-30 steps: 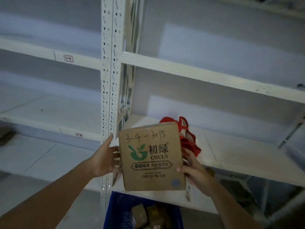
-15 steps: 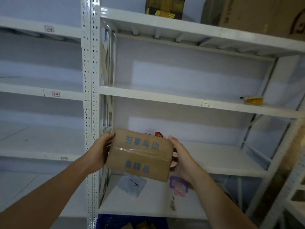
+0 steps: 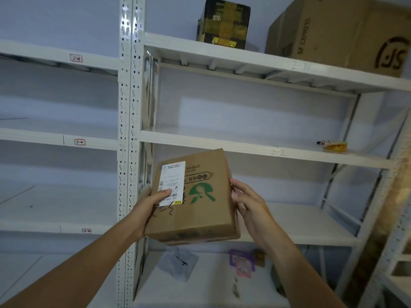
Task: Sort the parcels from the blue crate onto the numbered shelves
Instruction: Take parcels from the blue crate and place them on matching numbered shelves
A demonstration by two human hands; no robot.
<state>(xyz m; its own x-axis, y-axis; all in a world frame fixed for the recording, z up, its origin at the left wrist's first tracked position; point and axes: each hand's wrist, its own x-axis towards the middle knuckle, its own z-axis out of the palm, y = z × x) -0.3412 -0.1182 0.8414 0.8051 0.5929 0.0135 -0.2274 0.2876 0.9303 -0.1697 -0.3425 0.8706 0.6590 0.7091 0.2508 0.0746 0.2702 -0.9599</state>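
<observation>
I hold a brown cardboard parcel (image 3: 200, 210) in front of the white shelving, tilted, with a green logo and a white shipping label facing me. My left hand (image 3: 153, 203) grips its left edge, thumb on the label. My right hand (image 3: 246, 201) holds its right edge with fingers spread along the side. Handwriting shows below the label. Shelf edges carry small number tags: 2-4 (image 3: 76, 58), 3-4 (image 3: 79, 142), 4-4 (image 3: 86, 230) on the left bay, and written marks 2-1 (image 3: 298, 66) and 2-2 (image 3: 278, 152) on the right bay. The blue crate is out of view.
A dark yellow-printed box (image 3: 224, 23) and a large SF Express carton (image 3: 342, 34) stand on the top right shelf. A small yellow item (image 3: 333, 146) lies on shelf 2-2. Low down lie a grey mailer bag (image 3: 178, 263) and a purple packet (image 3: 242, 262). A perforated upright (image 3: 127, 130) divides the bays.
The parcel has been turned over in my hands, so the label side now faces me. My view has risen; the blue crate has dropped out of sight.
</observation>
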